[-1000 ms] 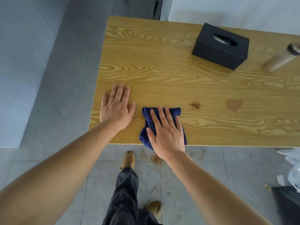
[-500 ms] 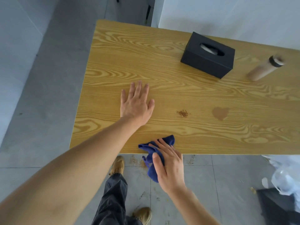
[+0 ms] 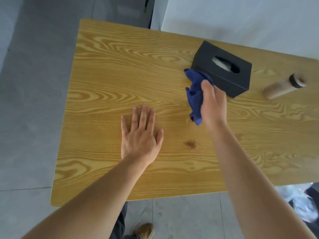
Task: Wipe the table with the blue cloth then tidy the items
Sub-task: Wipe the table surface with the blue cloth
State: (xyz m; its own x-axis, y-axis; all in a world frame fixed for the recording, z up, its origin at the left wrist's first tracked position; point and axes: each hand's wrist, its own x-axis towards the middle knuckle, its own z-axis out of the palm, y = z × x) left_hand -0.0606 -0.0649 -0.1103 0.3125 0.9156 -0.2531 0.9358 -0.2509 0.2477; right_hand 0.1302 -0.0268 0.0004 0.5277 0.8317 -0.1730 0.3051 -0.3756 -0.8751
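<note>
Wooden table (image 3: 110, 69) carries crumbs (image 3: 191, 144). Right hand (image 3: 213, 104) clutches the bunched blue cloth (image 3: 196, 94); left hand (image 3: 140, 135) lies flat, empty. Sweeping may scatter crumbs floorward.

One table (image 3: 103, 66), one blue cloth (image 3: 195, 94), one tissue box (image 3: 222, 80), one bottle (image 3: 284, 86), two hands.

Around us: grey floor, pale wall, one wooden table.

We look down on a yellow wood-grain table (image 3: 120, 69) with rounded corners, standing on a grey tiled floor (image 3: 34, 100); we see stains on the tiles (image 3: 181, 216) by its near edge. A white wall (image 3: 241, 19) runs behind its far side. Soft, even light falls across everything. A dark bin with clear plastic (image 3: 307, 202) sits blurred at the lower right.
</note>
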